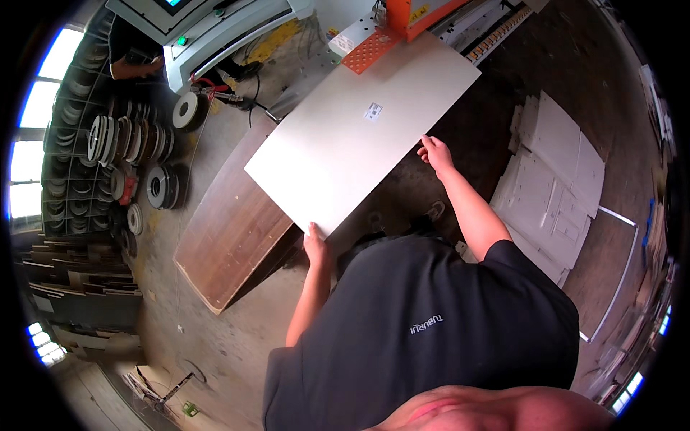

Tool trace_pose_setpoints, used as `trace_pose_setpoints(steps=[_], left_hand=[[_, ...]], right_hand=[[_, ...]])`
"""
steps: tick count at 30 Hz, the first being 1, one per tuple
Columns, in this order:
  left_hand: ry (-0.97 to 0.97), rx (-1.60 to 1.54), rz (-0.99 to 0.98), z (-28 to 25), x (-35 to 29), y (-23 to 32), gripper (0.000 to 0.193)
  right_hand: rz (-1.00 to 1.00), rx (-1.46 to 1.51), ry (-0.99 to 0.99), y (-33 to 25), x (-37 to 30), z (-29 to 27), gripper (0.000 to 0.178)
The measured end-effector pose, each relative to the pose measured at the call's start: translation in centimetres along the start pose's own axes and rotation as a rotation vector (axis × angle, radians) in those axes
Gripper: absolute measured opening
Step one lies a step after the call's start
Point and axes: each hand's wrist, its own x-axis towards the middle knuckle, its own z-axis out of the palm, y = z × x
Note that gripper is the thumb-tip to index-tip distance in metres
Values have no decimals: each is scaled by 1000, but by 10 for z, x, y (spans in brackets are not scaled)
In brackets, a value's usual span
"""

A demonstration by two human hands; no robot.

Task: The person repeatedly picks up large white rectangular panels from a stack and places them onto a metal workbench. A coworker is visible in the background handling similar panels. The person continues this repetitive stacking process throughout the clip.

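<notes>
A large flat white panel [345,151] with a small printed label [372,111] lies slantwise in front of me. My left hand [315,246] grips its near corner, thumb on top and the other fingers hidden underneath. Along the right edge, my right hand [435,154] has its fingertips at the panel's rim, with the fingers curled. The panel's far end reaches up to an orange machine part [410,18] and an orange perforated plate [371,52]. Below the panel's left side stands a brown wooden table [237,230].
A grey machine console [180,43] with a green button stands at the far left. Rolls of edging strip [129,140] fill a rack and the floor there. Stacked white panels [546,194] lie on the right. Stacked boards [79,266] are at the left.
</notes>
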Motion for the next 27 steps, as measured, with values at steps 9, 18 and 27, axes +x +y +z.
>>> trace_pose_setpoints(steps=[9,18,27], left_hand=[[-277,54,60,61,35,-10,44],[-904,708,257,85,18,-10,34],[-1046,1280,15,119,8,-75,27]], right_hand=[[239,-293,-68,189,-131,-67,30],[585,-72,331,360,-327,-152,34],[732,405,635,410,-373,-139,41]])
